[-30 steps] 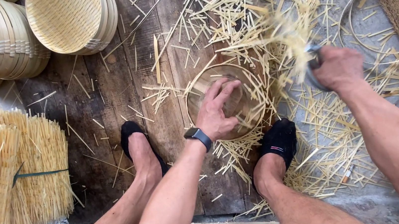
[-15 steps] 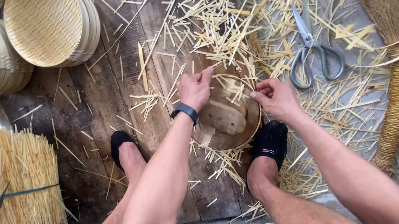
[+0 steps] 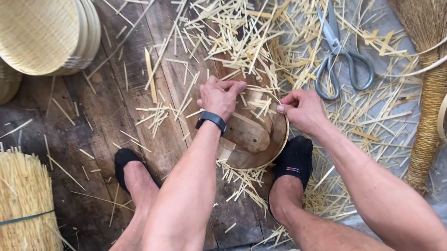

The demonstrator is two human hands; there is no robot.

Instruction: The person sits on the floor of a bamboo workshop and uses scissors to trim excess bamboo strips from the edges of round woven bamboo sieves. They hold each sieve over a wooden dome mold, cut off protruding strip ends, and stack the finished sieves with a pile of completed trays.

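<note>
— Two hands on one thing? Where is it?

— Yes. Going left to right: the left hand (image 3: 221,96) pinches the far rim of the round basket (image 3: 252,133). It sits on the wooden floor (image 3: 99,117) between the feet. The right hand (image 3: 303,109) grips the right rim.

— Which is nearer?

— Both touch it. Arms reach down, fingers curled tight. Scissors (image 3: 339,56) lie off right.

Pale woven trays (image 3: 36,32), grey scissors (image 3: 339,53), black socks (image 3: 294,159).
</note>
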